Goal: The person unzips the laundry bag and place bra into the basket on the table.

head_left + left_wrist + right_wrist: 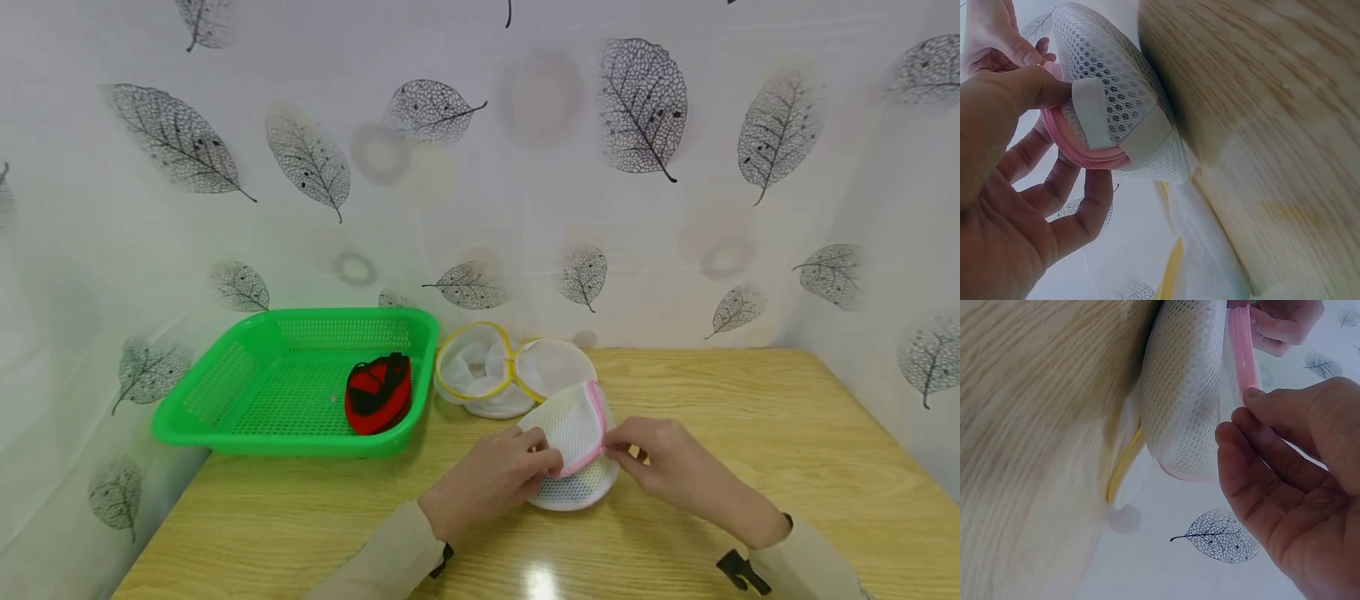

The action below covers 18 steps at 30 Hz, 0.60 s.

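A white mesh laundry bag [567,423] with a pink zipper edge [1088,157] stands on the wooden table in front of me. My left hand [504,472] grips its rim on the left; in the left wrist view the thumb presses by a white fabric tab [1090,112]. At the right end of the pink zipper, my right hand [662,462] pinches the edge between thumb and index finger, as the right wrist view shows. Whether a zipper pull sits in that pinch is hidden. Through the mesh the bag's contents cannot be made out.
Just behind the bag lies a white mesh item with two yellow-rimmed rounds [474,367]. To the left stands a green plastic basket [225,437], holding a red and black item [378,396]. A leaf-patterned curtain [480,208] borders the wooden table [750,417] at the back and sides.
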Motion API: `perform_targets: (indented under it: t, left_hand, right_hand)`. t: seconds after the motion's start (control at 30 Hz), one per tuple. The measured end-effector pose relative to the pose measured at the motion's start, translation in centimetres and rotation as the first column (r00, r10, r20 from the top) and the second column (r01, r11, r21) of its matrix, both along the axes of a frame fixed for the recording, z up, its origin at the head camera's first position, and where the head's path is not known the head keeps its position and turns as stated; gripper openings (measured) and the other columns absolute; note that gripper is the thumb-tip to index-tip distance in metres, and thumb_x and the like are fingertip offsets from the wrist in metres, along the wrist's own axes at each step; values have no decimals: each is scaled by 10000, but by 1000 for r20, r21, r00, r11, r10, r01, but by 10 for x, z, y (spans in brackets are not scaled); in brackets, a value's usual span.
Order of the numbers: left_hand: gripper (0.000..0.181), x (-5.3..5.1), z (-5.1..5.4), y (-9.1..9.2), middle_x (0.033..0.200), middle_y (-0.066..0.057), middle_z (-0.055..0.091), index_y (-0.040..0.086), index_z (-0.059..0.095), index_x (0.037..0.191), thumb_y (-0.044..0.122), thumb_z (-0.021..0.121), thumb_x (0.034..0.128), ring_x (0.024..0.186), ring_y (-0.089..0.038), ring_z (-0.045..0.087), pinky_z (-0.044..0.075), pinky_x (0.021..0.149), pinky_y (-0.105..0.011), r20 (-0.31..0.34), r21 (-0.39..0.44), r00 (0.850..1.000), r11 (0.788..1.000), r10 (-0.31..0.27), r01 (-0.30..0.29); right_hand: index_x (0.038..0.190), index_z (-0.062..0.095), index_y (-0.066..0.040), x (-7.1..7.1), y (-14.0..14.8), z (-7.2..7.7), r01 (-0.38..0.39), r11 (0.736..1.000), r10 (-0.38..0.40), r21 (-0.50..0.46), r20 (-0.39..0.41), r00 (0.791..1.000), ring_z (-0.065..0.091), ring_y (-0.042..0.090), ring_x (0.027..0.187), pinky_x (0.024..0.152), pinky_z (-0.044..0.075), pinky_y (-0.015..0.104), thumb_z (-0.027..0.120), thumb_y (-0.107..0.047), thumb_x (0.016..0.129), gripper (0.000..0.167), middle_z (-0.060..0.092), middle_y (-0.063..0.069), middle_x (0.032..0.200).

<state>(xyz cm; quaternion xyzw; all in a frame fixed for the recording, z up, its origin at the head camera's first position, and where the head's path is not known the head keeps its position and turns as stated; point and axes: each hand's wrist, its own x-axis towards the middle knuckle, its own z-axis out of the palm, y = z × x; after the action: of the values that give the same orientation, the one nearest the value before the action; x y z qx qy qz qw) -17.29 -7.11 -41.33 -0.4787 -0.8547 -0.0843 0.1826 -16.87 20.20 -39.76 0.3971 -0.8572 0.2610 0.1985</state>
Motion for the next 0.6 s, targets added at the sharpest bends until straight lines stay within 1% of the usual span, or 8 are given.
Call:
perform_targets:
  t: [0.13,0.23,0.33,0.47,0.6]
  left_hand:
    - [164,1,0,0,951,71,625,268,641,1002,152,728,927,791,-94,579,458,671,-151,7,7,1000,1000,-8,8]
    - [159,1,1,-1,946,73,625,264,641,1000,152,726,927,781,-92,569,448,666,-151,16,1,1000,1000,-9,9]
    - [152,2,2,0,949,73,628,260,643,1003,152,723,931,773,-94,558,439,669,-151,26,-8,1000,1000,-10,10]
    - [152,1,2,0,955,73,630,257,646,998,148,726,929,766,-98,545,435,674,-154,30,-2,999,1000,-20,20]
    - [150,1,2,0,953,73,629,255,648,984,143,730,926,753,-99,532,426,666,-152,32,10,999,1000,-30,30]
  right_hand:
    - [877,755,-149,1,1,-1,-13,1000,13,4,-60,998,588,-61,728,604,465,95,847,71,717,287,705,-104,807]
    - [859,754,-133,1,2,-1,-34,999,34,-2,-103,994,557,-59,707,607,441,75,846,86,696,289,683,-95,796]
    - [868,750,-123,2,1,-2,-41,999,40,-11,-123,992,519,-65,694,596,417,59,833,92,699,286,663,-90,787]
    - [882,737,-127,3,-1,-1,-22,1000,20,-11,-131,991,508,-67,696,596,414,60,823,82,715,281,660,-90,792]
    - [877,737,-118,2,-1,0,-8,1000,4,-22,-164,986,509,-53,691,594,414,68,826,96,691,297,658,-84,792]
